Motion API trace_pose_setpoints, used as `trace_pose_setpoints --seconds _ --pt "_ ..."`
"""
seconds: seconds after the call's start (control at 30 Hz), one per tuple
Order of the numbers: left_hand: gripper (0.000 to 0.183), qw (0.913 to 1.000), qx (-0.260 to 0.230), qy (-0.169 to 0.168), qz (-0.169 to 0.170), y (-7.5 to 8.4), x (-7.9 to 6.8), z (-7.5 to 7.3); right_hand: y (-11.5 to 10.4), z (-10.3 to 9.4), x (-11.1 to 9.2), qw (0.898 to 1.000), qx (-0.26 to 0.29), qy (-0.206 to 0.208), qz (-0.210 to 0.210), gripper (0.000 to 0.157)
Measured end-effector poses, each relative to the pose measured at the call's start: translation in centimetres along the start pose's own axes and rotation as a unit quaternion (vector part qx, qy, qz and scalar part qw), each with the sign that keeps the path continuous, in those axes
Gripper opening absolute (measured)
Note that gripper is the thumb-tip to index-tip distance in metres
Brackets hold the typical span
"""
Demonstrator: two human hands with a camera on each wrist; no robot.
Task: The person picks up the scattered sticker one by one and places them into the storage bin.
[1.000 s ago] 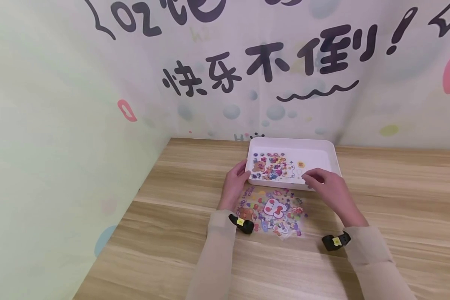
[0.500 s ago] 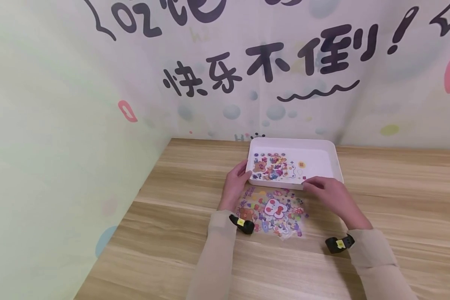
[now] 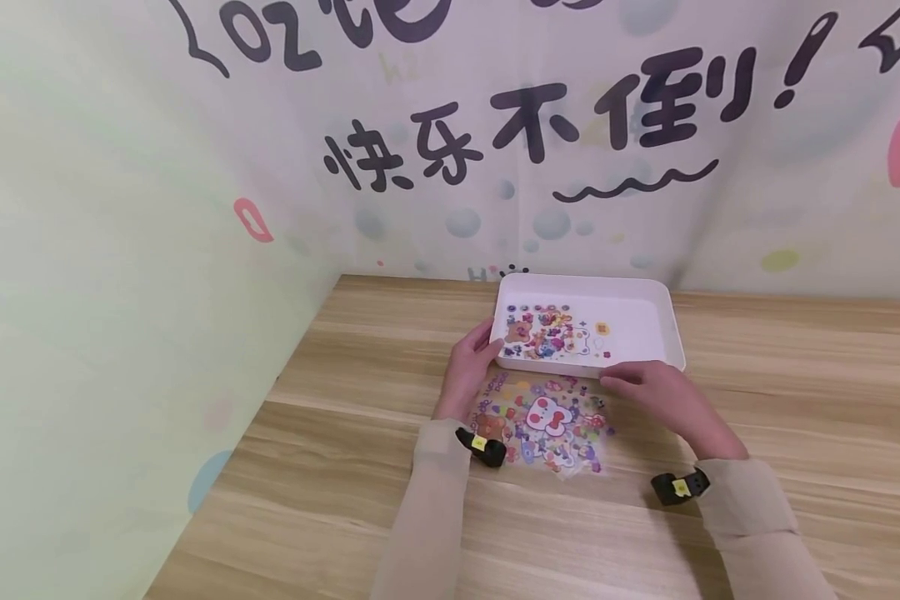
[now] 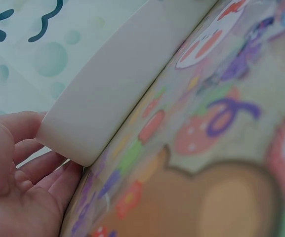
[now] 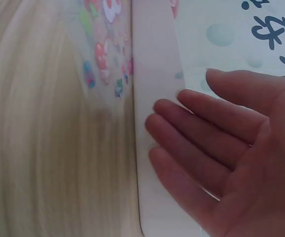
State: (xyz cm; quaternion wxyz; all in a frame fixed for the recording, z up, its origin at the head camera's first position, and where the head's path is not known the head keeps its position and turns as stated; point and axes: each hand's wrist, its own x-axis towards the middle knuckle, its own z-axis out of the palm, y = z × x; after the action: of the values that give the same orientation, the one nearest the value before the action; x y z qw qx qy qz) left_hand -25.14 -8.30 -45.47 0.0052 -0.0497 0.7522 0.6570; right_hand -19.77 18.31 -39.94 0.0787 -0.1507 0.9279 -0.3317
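Note:
A white shallow tray (image 3: pixel 637 321) stands on the wooden table, with colourful stickers (image 3: pixel 547 337) showing across the left and middle of its floor. My left hand (image 3: pixel 471 367) holds the tray's front left corner; its thumb lies on the rim. In the left wrist view, the fingers (image 4: pixel 51 170) reach round and under that corner. At the front right, my right hand (image 3: pixel 656 396) is beside the tray's front wall, holding nothing. Its fingers (image 5: pixel 191 138) look relaxed and slightly bent in the right wrist view. Whether they touch the wall, I cannot tell.
Directly in front of the tray lies a clear sheet or bag with cartoon prints (image 3: pixel 551 417), partly under the left wrist. A printed cloth backdrop (image 3: pixel 420 225) hangs behind the table (image 3: pixel 345 467) and along its left side.
My right hand has come from above the tray's front right part down to its front wall. A small red sticker there is now uncovered. The left hand keeps its hold.

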Motion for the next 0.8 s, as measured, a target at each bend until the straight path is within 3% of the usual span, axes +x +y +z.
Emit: trace_pose_setpoints --seconds 0.3,0.8 --pt "0.043 0.9999 -0.010 0.000 0.008 0.0 0.1 0.0 0.1 1.0 0.2 0.999 -0.009 -0.043 -0.017 0.035" --pt "0.043 0.9997 -0.022 -0.004 -0.007 -0.3 0.3 -0.1 -0.2 2.0 0.6 0.998 -0.015 -0.027 -0.050 0.025"
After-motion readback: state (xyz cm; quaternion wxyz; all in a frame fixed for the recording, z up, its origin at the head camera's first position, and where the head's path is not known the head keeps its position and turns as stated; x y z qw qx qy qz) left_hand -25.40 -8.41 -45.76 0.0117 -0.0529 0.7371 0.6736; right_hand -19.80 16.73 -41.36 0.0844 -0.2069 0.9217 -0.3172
